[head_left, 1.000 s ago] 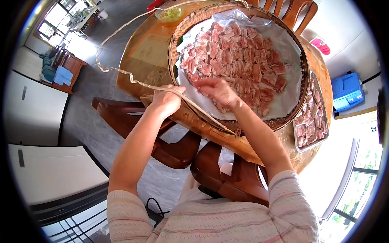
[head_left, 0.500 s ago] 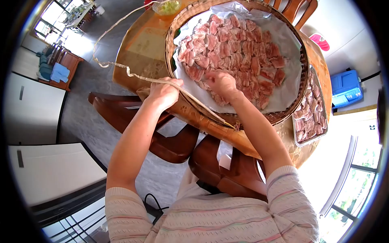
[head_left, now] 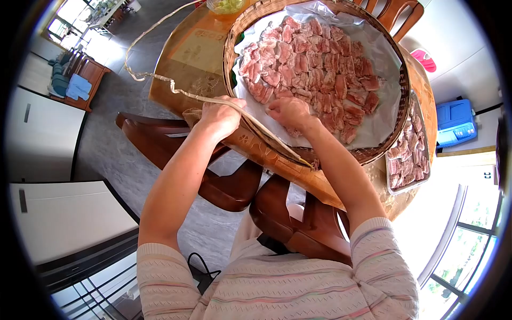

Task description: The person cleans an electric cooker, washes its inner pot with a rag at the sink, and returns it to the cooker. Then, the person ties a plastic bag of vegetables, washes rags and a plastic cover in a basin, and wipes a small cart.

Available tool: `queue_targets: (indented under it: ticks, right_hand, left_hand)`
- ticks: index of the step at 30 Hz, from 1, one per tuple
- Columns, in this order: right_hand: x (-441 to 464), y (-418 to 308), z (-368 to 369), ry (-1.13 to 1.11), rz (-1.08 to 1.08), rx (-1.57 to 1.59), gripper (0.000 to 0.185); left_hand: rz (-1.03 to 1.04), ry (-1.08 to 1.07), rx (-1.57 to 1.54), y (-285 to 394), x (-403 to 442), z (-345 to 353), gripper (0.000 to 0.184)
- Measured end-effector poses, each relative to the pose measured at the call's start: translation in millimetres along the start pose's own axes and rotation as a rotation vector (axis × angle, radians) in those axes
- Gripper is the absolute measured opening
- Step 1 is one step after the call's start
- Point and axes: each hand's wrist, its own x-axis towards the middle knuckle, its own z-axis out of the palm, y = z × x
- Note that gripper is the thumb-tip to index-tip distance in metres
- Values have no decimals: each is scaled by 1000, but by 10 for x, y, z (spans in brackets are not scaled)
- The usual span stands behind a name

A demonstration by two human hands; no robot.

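A round woven basket (head_left: 402, 90) lined with white sheet holds rows of raw meat pieces (head_left: 314, 64). My left hand (head_left: 223, 116) is closed at the basket's near left rim, where a long pale twisted cord (head_left: 186, 95) runs past its fingers. Over the near left part of the meat, my right hand (head_left: 290, 113) has its fingers pinched together at the edge of the pieces. What lies between those fingertips is too small to make out. The cord's lower end reaches the near rim beside my right forearm.
The basket rests on a round wooden table (head_left: 186, 58). A metal tray of meat (head_left: 409, 152) lies to the right, and a glass bowl (head_left: 225, 5) stands at the back left. Wooden chairs (head_left: 229, 189) are tucked against the near edge. A blue box (head_left: 456, 122) is farther right.
My right hand has gone from loosely spread fingers to a pinch, first lowering onto the meat and now slightly nearer the near rim. My left hand has stayed at the rim.
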Motion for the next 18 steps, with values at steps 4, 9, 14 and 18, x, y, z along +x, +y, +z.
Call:
queue_targets:
  ticks: [4, 9, 14, 18]
  right_hand:
    - [59, 43, 95, 163, -37, 87, 46]
    - [40, -104, 56, 84, 81, 94, 58]
    - [115, -57, 97, 51, 87, 66, 60]
    - [118, -38, 34, 22, 44, 110, 58]
  left_hand:
    - [-24, -32, -1, 38, -5, -54, 37]
    - [-35, -42, 2, 36, 3, -59, 38]
    - [-54, -49, 7, 75, -9, -112, 40]
    - [-30, -23, -7, 41, 4, -67, 40]
